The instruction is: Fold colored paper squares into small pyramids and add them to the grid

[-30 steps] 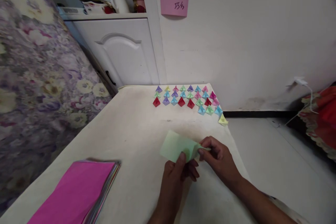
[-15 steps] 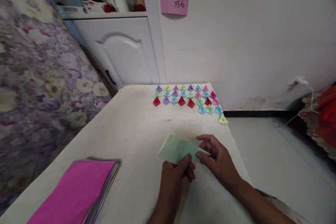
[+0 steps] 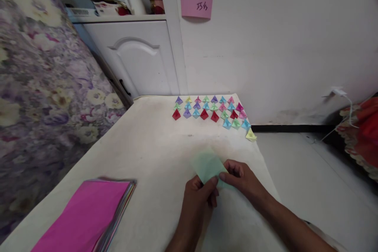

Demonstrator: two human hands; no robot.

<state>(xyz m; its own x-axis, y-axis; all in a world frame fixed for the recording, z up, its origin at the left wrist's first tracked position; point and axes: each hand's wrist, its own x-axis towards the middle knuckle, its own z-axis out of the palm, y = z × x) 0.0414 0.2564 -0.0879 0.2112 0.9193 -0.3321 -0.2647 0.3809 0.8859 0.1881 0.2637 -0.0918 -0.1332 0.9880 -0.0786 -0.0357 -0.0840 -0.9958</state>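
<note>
A pale green sheet of folded paper [image 3: 209, 163] is held up over the table, slightly blurred. My left hand [image 3: 201, 193] pinches its lower edge, thumb on the near face and fingers curled behind. At the paper's right side my right hand [image 3: 238, 175] grips it between thumb and bent fingers. The two thumbs nearly meet at the lower right part of the paper. Its far side and the fingertips behind it are hidden.
Rows of small folded paper pieces [image 3: 204, 114] in several colours stand at the table's far right. A stack of coloured paper [image 3: 85, 212], magenta on top, lies at the left front. The cream table [image 3: 153, 145] meets a white wall and cabinet [image 3: 132, 55].
The green paper has turned, so one broad face now shows where two angled parts showed before. My right hand's fingers have closed in on its right side.
</note>
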